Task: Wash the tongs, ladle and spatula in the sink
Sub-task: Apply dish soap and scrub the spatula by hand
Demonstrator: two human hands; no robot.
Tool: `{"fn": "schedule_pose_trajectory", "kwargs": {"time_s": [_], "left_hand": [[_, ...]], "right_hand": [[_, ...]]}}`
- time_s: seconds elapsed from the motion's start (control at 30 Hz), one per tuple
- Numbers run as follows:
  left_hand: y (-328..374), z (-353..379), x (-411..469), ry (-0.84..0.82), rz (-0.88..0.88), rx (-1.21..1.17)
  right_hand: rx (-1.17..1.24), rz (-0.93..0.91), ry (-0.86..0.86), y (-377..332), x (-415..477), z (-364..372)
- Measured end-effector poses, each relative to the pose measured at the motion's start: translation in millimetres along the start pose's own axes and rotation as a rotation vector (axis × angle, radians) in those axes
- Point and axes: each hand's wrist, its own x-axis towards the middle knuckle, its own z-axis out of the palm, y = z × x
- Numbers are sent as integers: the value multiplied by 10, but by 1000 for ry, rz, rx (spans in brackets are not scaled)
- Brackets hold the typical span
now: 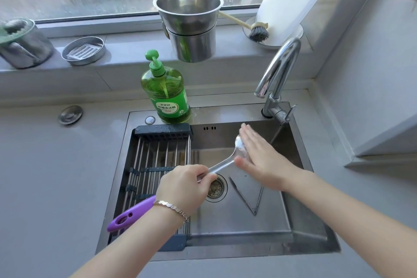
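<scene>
Both arms are reaching in from the near edge over the steel sink [311, 228]. The left hand [184, 187] is curled into a fist around the handle of a shiny metal ladle [228, 160], knuckles up, a faceted metal bracelet [171, 206] sitting at the wrist. The handle is slanting up and to the right from that fist, widening into a smooth rounded bowl. The right hand [259, 156] is lying flat and spread, fingers straight and pressed together, holding nothing; its palm is resting against the ladle's bowl, thumb tucked below it, so part of the bowl is hidden. The ladle is being held in the air above the basin, just beyond the round perforated drain [216, 188].

A pair of thin metal tongs [250, 196] is lying on the wet sink floor, its two arms opening in a V with the joint pointing toward the near edge. On the left side of the basin a rack [155, 153] of slim steel rods in a dark plastic frame is spanning the sink, and a glossy purple plastic handle [130, 214] with a teardrop hole is poking out across it, passing under the left wrist; I cannot tell which utensil it belongs to.

A curved chrome faucet [277, 74] is standing at the back right corner, a thin stream of water falling from it beside the right hand. A translucent green pump bottle [167, 95] of detergent is standing on the sink's back rim. The grey surface [56, 176] around it looks smooth and matte.
</scene>
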Motion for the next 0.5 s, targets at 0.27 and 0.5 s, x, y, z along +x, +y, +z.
{"fn": "schedule_pose_trajectory", "kwargs": {"time_s": [0.27,0.5], "left_hand": [[-27,83,0,10,-75,-72],[-18,129,7,41,-107,-126]], "right_hand": [[-56,-45,24,25,-203,122],[-96,8,132,98,-275,179]]}}
